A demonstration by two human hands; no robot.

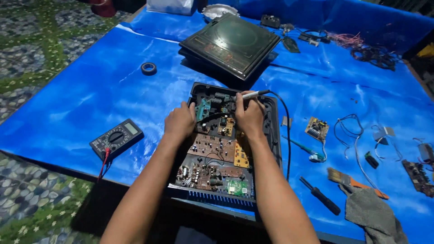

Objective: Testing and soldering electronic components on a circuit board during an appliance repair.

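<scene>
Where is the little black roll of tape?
In the head view, the tape roll lies on the blue sheet, far left, above the multimeter.

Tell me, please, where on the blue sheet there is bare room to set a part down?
Bare sheet lies between the tape roll, the multimeter and the open chassis. The right side is crowded: small board, wires, screwdriver, brush, cloth.

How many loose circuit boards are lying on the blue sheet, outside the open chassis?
2. One small board lies right of the open chassis, beside the tangled wires. A darker board sits at the far right edge, partly cut off. More may hide in the clutter at the back.
</scene>
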